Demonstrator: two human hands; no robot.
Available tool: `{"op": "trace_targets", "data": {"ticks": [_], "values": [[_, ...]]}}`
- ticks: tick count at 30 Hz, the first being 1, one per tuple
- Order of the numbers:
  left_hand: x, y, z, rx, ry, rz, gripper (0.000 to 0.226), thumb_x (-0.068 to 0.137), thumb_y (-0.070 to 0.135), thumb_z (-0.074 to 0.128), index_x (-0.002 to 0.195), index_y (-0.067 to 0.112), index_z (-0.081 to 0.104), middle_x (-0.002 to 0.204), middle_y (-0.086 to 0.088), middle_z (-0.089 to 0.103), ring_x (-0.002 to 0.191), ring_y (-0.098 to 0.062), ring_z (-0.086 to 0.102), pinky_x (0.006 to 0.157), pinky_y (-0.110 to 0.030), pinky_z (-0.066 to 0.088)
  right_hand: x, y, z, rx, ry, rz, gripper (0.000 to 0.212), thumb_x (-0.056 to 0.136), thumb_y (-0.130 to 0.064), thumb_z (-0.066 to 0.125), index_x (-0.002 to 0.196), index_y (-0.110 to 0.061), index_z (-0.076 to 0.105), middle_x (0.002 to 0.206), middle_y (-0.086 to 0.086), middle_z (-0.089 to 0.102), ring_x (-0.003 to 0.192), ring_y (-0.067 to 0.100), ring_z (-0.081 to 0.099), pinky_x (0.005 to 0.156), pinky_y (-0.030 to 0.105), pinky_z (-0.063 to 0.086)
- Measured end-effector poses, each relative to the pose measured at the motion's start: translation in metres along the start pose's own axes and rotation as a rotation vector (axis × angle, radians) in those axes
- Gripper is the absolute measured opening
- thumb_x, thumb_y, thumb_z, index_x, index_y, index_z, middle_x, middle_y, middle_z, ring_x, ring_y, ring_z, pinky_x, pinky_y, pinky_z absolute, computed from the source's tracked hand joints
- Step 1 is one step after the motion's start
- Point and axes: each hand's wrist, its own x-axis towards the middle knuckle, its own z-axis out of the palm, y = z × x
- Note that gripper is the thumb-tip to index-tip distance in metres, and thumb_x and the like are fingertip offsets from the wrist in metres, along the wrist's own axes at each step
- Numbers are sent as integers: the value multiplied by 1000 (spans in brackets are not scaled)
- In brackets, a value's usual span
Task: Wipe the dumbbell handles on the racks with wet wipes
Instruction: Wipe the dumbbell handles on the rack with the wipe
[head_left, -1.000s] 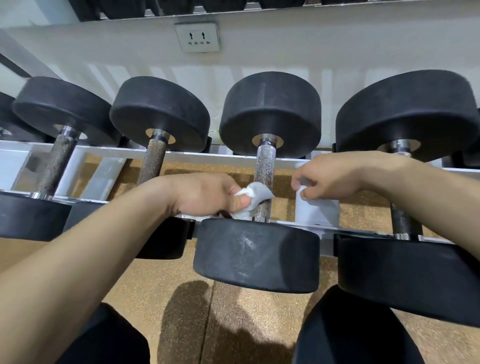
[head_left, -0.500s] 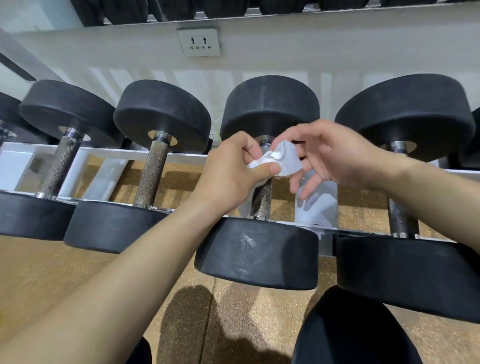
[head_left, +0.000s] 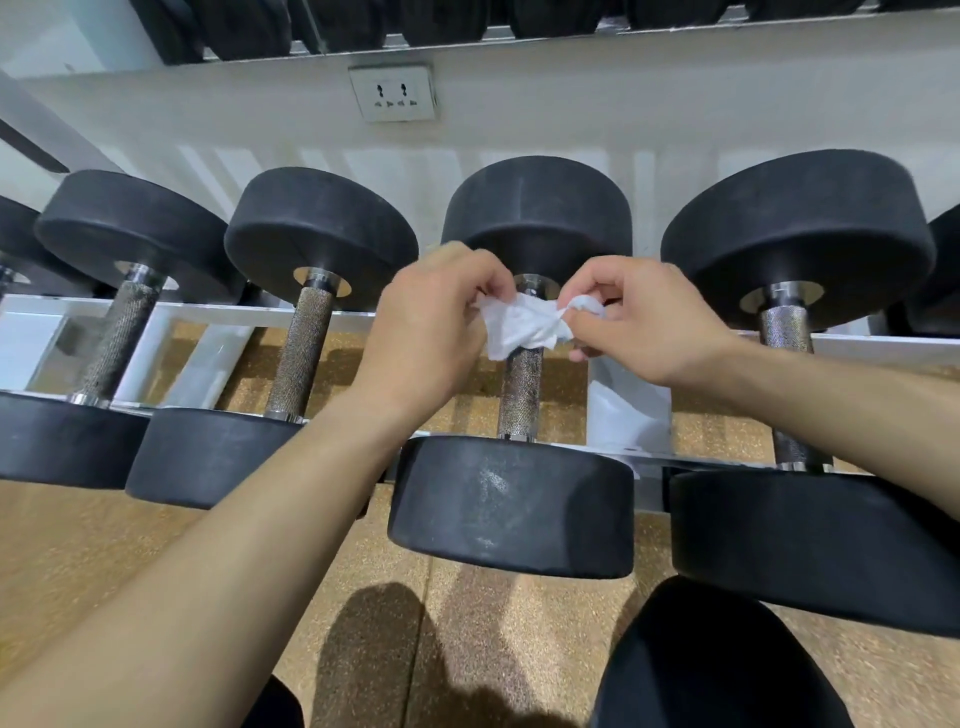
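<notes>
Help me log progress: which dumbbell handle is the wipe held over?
The handle between the hands: the wet wipe, pinched by the left hand and right hand, hides its upper end; the others show bare.

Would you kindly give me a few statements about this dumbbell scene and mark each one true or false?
1. The left hand and the right hand both pinch the wipe. True.
2. The wipe is wrapped round a handle. False: it is spread between the two hands, in front of the handle's upper end.
3. A socket sits on the wall above the dumbbells. True.
4. The dumbbells are red. False: their ends are black, with metal handles.
</notes>
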Motion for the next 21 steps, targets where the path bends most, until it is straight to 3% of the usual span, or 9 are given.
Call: {"op": "trace_targets", "data": {"ticks": [3,7,9,11,13,16,18,21], "values": [[-3,-9,5,112,-175,2,31,74,-2,66,90,25,68,86,5,63,80,-21,59,73,-42,52,3,6,8,-230,4,-79,8,92,-19,62,92,-25,65,74,-3,72,71,13,69,76,39,57],[-11,-2,-1,64,-303,-142,21,78,6,67,81,27,68,67,11,64,68,-5,61,70,-26,52,6,7,17,-357,-37,-119,2,88,-21,64,87,-20,62,74,-1,65,75,22,59,68,39,50],[-10,3,-11,58,-385,-181,18,76,10,70,76,28,71,63,13,65,70,-2,64,70,-18,50,4,5,17,-338,-108,-42,6,85,-19,67,80,-20,63,70,-6,63,74,17,56,64,33,42],[-8,9,-21,45,-507,-223,17,74,8,73,75,25,75,61,11,68,68,0,66,67,-11,50,0,3,17,-241,-247,57,8,84,-10,66,77,-14,63,66,-2,68,67,17,64,63,31,48],[-6,12,-27,23,-650,-258,20,73,2,74,75,21,78,62,5,72,61,-3,67,66,-15,55,-6,5,20,-39,-454,163,11,87,2,63,78,-4,61,67,11,72,61,23,70,63,35,59],[0,13,-32,17,-821,-281,22,74,-2,73,78,18,79,69,-1,75,65,-16,72,66,-24,60,-10,10,22,32,-629,205,15,89,6,64,79,-5,64,69,13,70,60,18,65,60,28,57],[7,11,-30,68,-783,-255,22,73,1,74,76,22,80,70,3,75,69,-12,72,62,-16,55,-10,11,21,-31,-702,150,16,89,2,68,78,-9,69,70,9,67,64,16,62,60,24,53],[9,14,-22,97,-566,-234,23,71,4,66,70,24,78,62,13,70,62,0,63,52,-8,44,-10,7,16,-61,-728,104,17,88,3,68,76,-9,72,66,6,61,63,15,57,61,24,49]]}}
